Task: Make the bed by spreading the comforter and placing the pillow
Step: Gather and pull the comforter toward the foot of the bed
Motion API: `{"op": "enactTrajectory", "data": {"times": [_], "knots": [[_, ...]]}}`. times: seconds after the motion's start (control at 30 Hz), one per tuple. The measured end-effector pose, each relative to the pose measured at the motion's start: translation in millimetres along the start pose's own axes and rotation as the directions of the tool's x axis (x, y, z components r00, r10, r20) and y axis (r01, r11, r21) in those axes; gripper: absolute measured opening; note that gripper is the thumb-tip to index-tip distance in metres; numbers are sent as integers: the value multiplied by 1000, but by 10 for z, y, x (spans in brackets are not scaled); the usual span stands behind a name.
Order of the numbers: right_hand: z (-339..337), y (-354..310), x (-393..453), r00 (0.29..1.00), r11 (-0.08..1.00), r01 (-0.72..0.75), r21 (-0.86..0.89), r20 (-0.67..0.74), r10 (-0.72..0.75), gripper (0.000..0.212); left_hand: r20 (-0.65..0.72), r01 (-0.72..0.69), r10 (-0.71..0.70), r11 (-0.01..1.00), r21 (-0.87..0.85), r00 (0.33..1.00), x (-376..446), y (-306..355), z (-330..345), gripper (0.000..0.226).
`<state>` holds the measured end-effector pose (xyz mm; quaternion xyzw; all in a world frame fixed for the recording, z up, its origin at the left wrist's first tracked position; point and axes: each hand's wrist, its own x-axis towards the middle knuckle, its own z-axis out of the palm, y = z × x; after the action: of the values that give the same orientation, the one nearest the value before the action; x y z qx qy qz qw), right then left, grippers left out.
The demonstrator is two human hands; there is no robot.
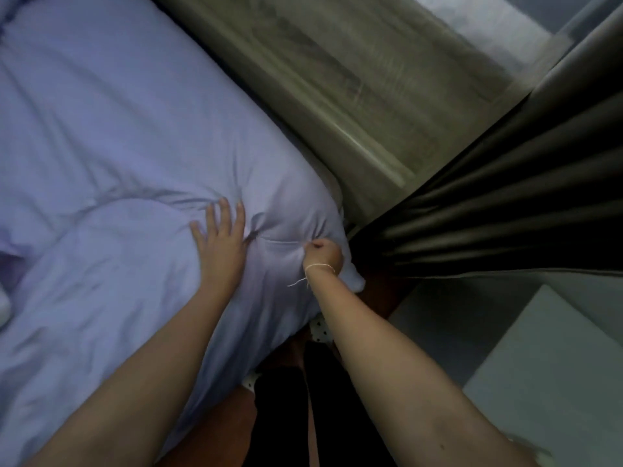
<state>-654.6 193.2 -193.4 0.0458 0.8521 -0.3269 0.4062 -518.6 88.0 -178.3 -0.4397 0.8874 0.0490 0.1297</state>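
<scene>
A pale lavender comforter point(101, 146) covers the bed and fills the left half of the view, creased in the middle. My left hand point(220, 239) lies flat on it near the bed's corner, fingers spread. My right hand point(323, 256), with a thin string around the wrist, is closed on a bunched fold of the comforter at the corner, where the fabric hangs over the edge. A darker purple patch point(13, 261) shows at the far left edge; I cannot tell whether it is the pillow.
A grey wooden floor point(337, 82) runs along the bed's right side. A dark curtain point(505, 203) hangs at the right, close to the bed corner. A pale flat surface point(556, 365) sits at the lower right. My dark-clothed legs point(313, 416) stand against the bed.
</scene>
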Motion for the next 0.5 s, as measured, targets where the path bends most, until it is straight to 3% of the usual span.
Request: {"op": "enactTrajectory", "data": {"times": [0.07, 0.17, 0.27, 0.4, 0.47, 0.5], "knots": [[-138, -68, 81, 997, 997, 75, -34, -20, -76, 21, -91, -47, 48, 999, 15, 995, 34, 64, 14, 55], [-516, -126, 192, 983, 988, 152, -18, -99, -153, 20, -125, -167, 162, 986, -29, 979, 194, 320, -104, 54], [-808, -92, 333, 961, 989, 150, -15, -232, -149, 18, -58, -221, 218, 973, -64, 974, 461, 612, -202, 42], [-655, -87, 199, 912, 983, 184, -14, -370, -176, 21, 74, -250, 254, 967, -54, 964, 529, 710, -174, 57], [-473, -86, 84, 892, 937, 348, -15, -301, -336, 36, 87, -294, 300, 953, -68, 950, 496, 694, -211, 71], [-385, -56, 67, 889, 902, 429, -56, -153, -432, 49, 82, -311, 318, 946, -90, 944, 481, 677, -244, 75]]}}
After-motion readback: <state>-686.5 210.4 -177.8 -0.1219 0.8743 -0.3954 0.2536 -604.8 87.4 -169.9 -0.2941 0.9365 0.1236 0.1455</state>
